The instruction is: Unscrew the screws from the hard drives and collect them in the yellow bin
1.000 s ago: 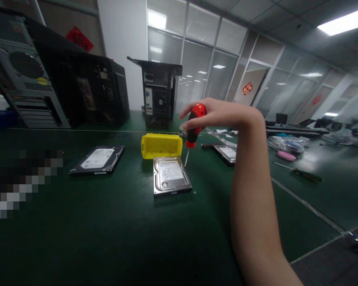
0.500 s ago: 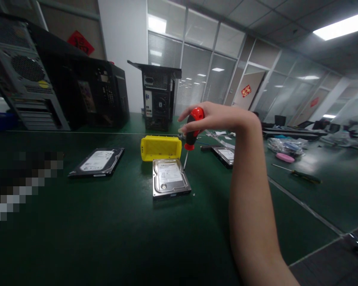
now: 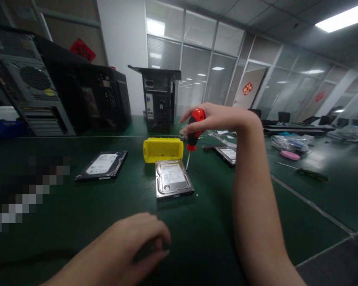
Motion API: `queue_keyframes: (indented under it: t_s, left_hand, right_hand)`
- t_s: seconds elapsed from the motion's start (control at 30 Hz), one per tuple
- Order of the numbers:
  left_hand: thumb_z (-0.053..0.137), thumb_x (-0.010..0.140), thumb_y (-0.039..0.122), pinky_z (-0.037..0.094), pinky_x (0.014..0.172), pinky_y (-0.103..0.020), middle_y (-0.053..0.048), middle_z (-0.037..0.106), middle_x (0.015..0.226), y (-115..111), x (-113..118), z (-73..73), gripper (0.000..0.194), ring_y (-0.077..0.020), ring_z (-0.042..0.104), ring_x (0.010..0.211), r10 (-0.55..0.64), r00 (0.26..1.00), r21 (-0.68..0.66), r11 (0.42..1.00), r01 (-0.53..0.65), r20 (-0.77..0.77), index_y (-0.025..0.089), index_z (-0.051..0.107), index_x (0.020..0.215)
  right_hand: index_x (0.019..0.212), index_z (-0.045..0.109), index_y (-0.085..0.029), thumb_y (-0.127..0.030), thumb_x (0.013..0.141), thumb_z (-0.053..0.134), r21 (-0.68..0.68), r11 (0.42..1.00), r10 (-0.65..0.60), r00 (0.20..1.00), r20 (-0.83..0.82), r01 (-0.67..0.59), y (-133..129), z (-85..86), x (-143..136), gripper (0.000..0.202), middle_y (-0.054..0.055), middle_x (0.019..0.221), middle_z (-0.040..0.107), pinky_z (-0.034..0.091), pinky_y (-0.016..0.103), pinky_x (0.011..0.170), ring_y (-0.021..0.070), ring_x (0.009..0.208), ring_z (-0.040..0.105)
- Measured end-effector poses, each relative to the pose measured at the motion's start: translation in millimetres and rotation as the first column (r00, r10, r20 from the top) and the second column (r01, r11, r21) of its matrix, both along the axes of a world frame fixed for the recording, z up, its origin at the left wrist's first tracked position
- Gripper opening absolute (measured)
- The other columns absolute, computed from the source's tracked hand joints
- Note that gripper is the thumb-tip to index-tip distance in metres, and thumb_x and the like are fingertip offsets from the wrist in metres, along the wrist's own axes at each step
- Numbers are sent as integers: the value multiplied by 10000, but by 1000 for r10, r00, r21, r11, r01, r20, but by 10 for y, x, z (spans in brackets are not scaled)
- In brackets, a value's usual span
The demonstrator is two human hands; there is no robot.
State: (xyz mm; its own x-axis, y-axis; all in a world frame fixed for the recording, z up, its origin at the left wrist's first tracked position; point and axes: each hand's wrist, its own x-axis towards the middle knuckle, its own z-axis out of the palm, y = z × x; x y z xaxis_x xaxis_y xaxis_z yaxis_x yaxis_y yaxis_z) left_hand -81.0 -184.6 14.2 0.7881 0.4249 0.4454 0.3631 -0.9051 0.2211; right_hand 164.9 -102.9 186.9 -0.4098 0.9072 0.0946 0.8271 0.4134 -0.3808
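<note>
My right hand [image 3: 207, 117] grips a red and black screwdriver [image 3: 193, 131] by its handle, with the shaft pointing down. Its tip meets the right edge of a silver hard drive [image 3: 173, 178] that lies flat, label up. In the lower foreground is my left hand [image 3: 140, 238], fingers curled in toward the thumb and slightly blurred; whatever is between the fingertips, if anything, cannot be made out. Just behind the drive, a yellow plastic bin [image 3: 163, 150] rests on its side, its opening facing me. A tiny pale piece [image 3: 197, 195] lies beside the drive's front right corner.
A second hard drive [image 3: 103, 165] lies to the left, and a third [image 3: 226, 155] sits partly behind my right forearm. Computer cases [image 3: 159, 99] stand along the back. Farther right are another screwdriver [image 3: 312, 173], a pink oval object [image 3: 290, 155] and plastic bags [image 3: 290, 143].
My left hand has come into view at the bottom, in front of the silver drive. The right hand still holds the screwdriver at the drive's right edge. The whole view has shifted slightly.
</note>
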Motion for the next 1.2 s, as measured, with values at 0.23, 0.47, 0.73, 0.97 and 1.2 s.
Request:
queue_keyframes:
  t_s: [0.23,0.47,0.73,0.97,1.2]
  left_hand:
    - [503,847,67,445,834,-344,-91,620,1083,385,903,179,241,-223,568,984,149,890,78,989,-128,-431,145,577,1063]
    - [592,812,137,391,812,-373,-147,664,958,536,1265,68,365,-273,584,970,207,818,334,943,-20,-536,68,496,1158]
    - [548,841,114,365,920,-414,-108,704,767,547,1290,-19,329,-208,668,665,197,808,440,894,86,-556,27,538,1159]
    - [533,856,114,410,922,-412,-113,712,758,513,1257,-151,197,-190,663,657,167,877,626,760,177,-451,49,644,1005]
    - [504,836,131,410,951,-445,-142,723,761,360,1254,-192,220,-232,680,707,157,880,724,641,255,-449,72,714,811]
  right_hand:
    - [1187,597,-166,-470,742,661,19,999,27,1000,2,-27,-3,-6,6,542,48,984,672,532,256,705,160,825,631]
    - [1162,616,-173,-438,745,681,33,999,31,999,9,-31,-6,-17,29,498,49,993,666,536,249,694,159,814,629]
    - [1132,639,-152,-454,726,704,42,998,58,997,-52,-56,70,-71,91,511,66,980,658,531,238,647,148,792,618]
    - [1149,631,-159,-423,728,710,45,998,36,998,-45,-34,31,-48,61,504,58,981,660,533,231,652,141,788,623]
    - [1188,621,-167,-442,721,704,51,998,45,998,-40,-43,17,-42,59,548,55,970,664,538,229,661,150,786,627]
